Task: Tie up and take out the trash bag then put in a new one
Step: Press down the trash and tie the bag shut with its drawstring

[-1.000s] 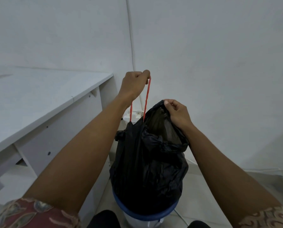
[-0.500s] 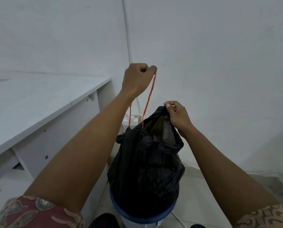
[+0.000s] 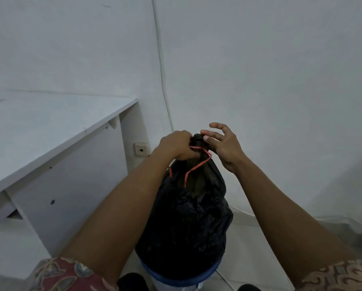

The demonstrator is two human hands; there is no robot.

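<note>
black trash bag (image 3: 188, 217) upright in a bin (image 3: 180, 279) with a blue rim, on the floor just beside the end panel of a white desk (image 3: 49, 127), near the corner of the room; top of the bag gathered into a tight neck, raised well above the rim; left hand (image 3: 176, 145) curled round that neck from the left, fingers closed on the bunched plastic; right hand (image 3: 224, 145) at the tip of the neck from the right, thumb and forefinger pinching the plastic, the other fingers (image 3: 220, 128) spread and lifted clear; red drawstring (image 3: 197, 164) emerging from the left hand's grip, crossing the neck, looping out below the right thumb, with loose lengths hanging down the front of the bag; knot or no knot: impossible to tell; body of the bag dark, creased and bulging, filling the mouth of the bin; wall socket (image 3: 141, 149) low on the wall just beyond the left wrist; thin cable (image 3: 161, 66) down the wall corner; patterned short sleeves at both lower corners of the view
</note>
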